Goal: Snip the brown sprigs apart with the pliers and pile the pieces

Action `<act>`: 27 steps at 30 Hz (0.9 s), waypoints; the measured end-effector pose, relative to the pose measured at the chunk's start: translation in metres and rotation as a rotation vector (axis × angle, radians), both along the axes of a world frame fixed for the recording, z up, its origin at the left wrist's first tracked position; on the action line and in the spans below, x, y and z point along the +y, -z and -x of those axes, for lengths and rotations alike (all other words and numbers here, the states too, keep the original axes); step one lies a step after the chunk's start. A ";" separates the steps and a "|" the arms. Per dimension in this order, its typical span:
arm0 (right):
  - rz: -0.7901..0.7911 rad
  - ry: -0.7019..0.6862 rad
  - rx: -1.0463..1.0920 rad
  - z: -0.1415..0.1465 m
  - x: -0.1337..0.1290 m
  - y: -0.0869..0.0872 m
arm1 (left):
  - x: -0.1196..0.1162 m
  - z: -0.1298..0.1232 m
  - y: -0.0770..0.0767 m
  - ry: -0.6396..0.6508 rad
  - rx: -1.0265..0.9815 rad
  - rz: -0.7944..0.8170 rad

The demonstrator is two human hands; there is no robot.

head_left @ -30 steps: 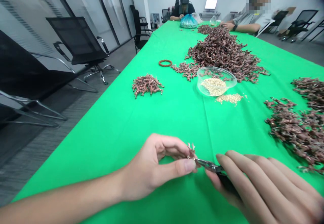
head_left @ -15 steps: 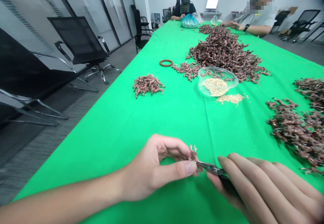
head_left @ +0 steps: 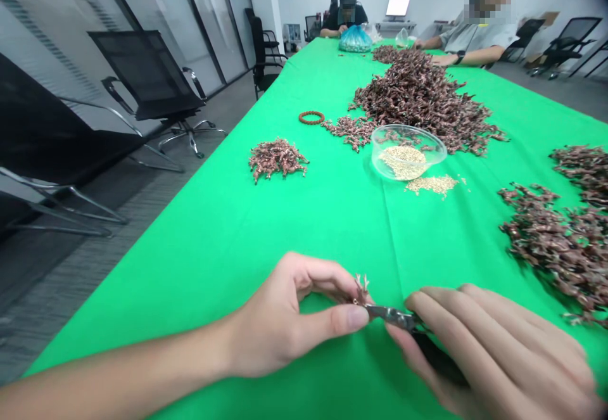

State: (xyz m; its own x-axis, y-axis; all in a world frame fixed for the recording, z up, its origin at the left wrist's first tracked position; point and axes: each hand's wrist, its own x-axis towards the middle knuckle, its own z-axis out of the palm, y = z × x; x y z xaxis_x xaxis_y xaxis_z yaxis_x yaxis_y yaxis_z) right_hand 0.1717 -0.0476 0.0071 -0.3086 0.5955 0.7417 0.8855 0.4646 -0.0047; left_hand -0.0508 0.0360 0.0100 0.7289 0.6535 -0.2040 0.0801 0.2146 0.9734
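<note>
Between thumb and fingers, my left hand [head_left: 304, 315] pinches a small brown branched figurine [head_left: 361, 286], whose thin pale-tipped prongs stick up past the fingertips. My right hand [head_left: 503, 350] is wrapped round the dark handles of a pair of pliers [head_left: 396, 317]. The jaws point left and reach the figurine at my left thumb tip; whether they grip it is hidden there. Ahead lies a clear plastic bowl [head_left: 408, 154] of tiny gold-coloured rings or beads, with a scatter of the same bits [head_left: 433, 185] beside it.
A large heap of brown figurines [head_left: 418, 97] covers the middle of the green table [head_left: 204, 242]. Smaller piles lie at left [head_left: 278, 159] and right [head_left: 560, 236]. A brown beaded ring [head_left: 311, 118] and a blue bag [head_left: 355, 38] are farther off. Two people sit at the far end.
My right hand and the pliers have turned slightly, with the jaws a little lower against the figurine. The person at far right has moved their hands apart and lowered one to the table.
</note>
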 end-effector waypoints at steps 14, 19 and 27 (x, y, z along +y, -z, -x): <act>0.562 -0.141 0.358 0.006 0.005 0.001 | -0.002 -0.002 -0.001 -0.003 0.010 -0.039; 0.690 -0.144 0.394 0.004 0.004 0.001 | -0.001 -0.003 0.000 -0.016 0.002 -0.023; 0.621 -0.178 0.446 0.001 0.006 0.004 | -0.003 -0.005 -0.001 -0.054 -0.010 0.012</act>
State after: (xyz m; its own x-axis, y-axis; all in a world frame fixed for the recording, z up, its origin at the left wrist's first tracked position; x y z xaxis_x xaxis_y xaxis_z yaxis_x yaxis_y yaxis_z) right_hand 0.1705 -0.0413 0.0030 -0.1902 0.9113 0.3652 0.6513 0.3955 -0.6476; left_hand -0.0462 0.0334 0.0108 0.6949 0.6894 -0.2046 0.0582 0.2296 0.9715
